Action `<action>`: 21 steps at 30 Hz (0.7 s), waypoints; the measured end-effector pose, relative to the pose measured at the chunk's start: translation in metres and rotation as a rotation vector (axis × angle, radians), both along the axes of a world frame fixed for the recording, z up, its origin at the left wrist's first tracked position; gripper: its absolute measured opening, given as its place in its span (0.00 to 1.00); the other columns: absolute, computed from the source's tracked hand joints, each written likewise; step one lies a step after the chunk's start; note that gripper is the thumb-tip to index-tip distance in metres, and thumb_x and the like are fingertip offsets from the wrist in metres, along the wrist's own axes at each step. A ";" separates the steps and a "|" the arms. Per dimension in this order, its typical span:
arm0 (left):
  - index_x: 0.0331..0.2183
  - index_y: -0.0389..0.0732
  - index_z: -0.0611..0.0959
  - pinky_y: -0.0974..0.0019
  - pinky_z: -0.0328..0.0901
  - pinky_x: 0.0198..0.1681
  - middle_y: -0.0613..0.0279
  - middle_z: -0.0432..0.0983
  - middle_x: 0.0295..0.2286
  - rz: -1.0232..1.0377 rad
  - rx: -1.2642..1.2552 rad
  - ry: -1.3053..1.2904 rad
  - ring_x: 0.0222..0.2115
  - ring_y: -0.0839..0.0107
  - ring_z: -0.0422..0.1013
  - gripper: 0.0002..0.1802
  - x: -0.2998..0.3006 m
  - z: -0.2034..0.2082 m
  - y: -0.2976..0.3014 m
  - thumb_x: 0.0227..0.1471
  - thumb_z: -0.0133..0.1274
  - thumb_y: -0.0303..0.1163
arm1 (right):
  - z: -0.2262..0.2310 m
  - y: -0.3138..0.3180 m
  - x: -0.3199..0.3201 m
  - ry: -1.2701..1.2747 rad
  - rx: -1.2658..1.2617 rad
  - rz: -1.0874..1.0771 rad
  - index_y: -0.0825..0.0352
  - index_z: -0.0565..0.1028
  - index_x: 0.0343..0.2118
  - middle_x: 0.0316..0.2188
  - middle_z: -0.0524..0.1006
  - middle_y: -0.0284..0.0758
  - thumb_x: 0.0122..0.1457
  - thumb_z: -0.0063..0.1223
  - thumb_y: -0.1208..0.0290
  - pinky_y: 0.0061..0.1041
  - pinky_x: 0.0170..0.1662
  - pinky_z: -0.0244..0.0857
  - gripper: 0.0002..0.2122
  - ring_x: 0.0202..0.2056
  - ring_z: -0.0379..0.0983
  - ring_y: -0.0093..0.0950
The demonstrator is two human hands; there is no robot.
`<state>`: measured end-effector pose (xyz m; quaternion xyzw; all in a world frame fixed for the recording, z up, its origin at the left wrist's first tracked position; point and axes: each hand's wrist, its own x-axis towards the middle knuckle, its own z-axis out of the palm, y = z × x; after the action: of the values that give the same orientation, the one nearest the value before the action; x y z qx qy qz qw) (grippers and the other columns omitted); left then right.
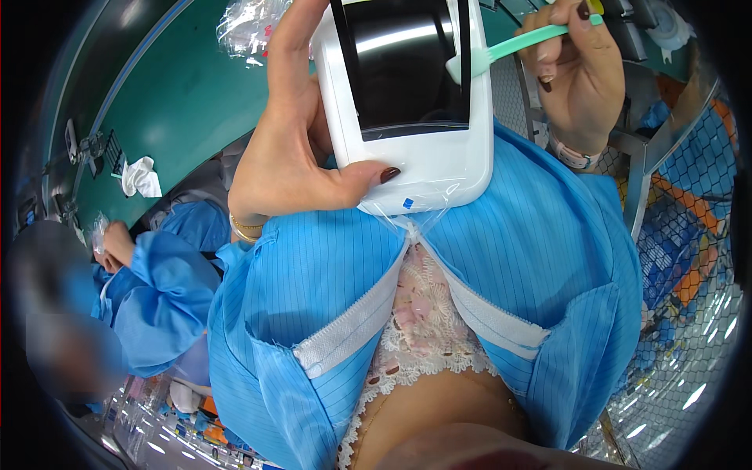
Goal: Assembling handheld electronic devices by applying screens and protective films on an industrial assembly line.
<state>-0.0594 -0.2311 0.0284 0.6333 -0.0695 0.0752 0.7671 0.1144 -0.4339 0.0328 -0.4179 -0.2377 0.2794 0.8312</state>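
Observation:
My left hand grips a white handheld device by its left side, thumb across the lower front. The device has a glossy black screen and a small blue diamond mark near its bottom edge. Clear film sticks out below that edge. My right hand pinches the handle of a mint-green tool with a flat, paler head. That head lies over the right edge of the screen; whether it presses on it I cannot tell.
A green work surface extends to the left, with a crumpled clear bag and a white tissue on it. Another person in blue sits at the left. Metal framing and wire mesh stand at the right.

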 end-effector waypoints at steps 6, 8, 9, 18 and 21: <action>0.62 0.40 0.34 0.59 0.49 0.60 0.46 0.48 0.59 0.046 0.028 0.048 0.60 0.59 0.50 0.69 0.001 0.010 -0.007 0.31 0.67 0.27 | -0.012 0.003 -0.004 0.035 0.018 0.116 0.73 0.68 0.32 0.17 0.72 0.41 0.65 0.40 0.69 0.19 0.17 0.59 0.11 0.15 0.65 0.26; 0.62 0.40 0.34 0.59 0.48 0.60 0.46 0.48 0.59 0.120 0.179 0.123 0.60 0.59 0.50 0.69 0.004 0.029 -0.022 0.30 0.67 0.27 | -0.014 0.003 -0.005 0.065 0.050 0.145 0.73 0.68 0.32 0.16 0.72 0.41 0.65 0.40 0.69 0.20 0.17 0.60 0.11 0.16 0.66 0.26; 0.62 0.40 0.34 0.59 0.48 0.60 0.46 0.48 0.59 0.120 0.176 0.123 0.60 0.59 0.50 0.69 0.004 0.027 -0.022 0.30 0.67 0.27 | -0.013 0.002 -0.007 0.081 0.010 0.136 0.73 0.68 0.32 0.16 0.72 0.41 0.65 0.40 0.69 0.19 0.17 0.60 0.11 0.15 0.66 0.26; 0.62 0.38 0.35 0.61 0.47 0.60 0.46 0.48 0.59 0.165 0.210 0.133 0.60 0.60 0.50 0.68 0.002 0.030 -0.020 0.29 0.66 0.26 | -0.013 0.004 -0.001 0.098 0.057 0.137 0.73 0.68 0.31 0.15 0.71 0.41 0.65 0.40 0.68 0.19 0.16 0.57 0.12 0.14 0.64 0.26; 0.62 0.38 0.35 0.61 0.47 0.61 0.46 0.48 0.59 0.165 0.168 0.155 0.60 0.60 0.50 0.69 0.002 0.029 -0.019 0.29 0.66 0.26 | -0.013 0.005 -0.001 0.040 0.033 0.115 0.73 0.68 0.31 0.15 0.70 0.41 0.65 0.40 0.68 0.19 0.16 0.58 0.12 0.15 0.64 0.26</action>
<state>-0.0571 -0.2497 0.0573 0.7026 0.0364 0.0828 0.7058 0.1136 -0.4289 0.0193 -0.3842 -0.2490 0.3309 0.8251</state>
